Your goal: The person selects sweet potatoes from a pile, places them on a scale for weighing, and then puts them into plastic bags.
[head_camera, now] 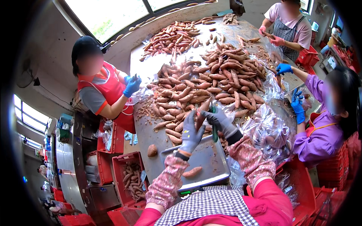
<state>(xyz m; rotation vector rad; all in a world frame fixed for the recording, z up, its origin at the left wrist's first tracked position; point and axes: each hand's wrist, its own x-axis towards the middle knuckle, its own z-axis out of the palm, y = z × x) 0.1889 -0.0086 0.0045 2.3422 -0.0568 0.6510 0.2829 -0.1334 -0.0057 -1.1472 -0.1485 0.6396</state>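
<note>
My left hand, in a grey glove, grips a sweet potato above a metal tray. Just to its right, my right hand, in a grey and black glove, is closed around a green-handled tool, its blade hidden, and meets the same sweet potato. Beyond both hands a large heap of sweet potatoes covers the middle of the metal table. One loose sweet potato lies in the tray, and a round one rests on the table to the tray's left.
Clear plastic bags pile up at my right. A co-worker in a red apron stands at the left, one in purple at the right, another at the far right. Red crates stand beside the table. A lit scale display shows below the tray.
</note>
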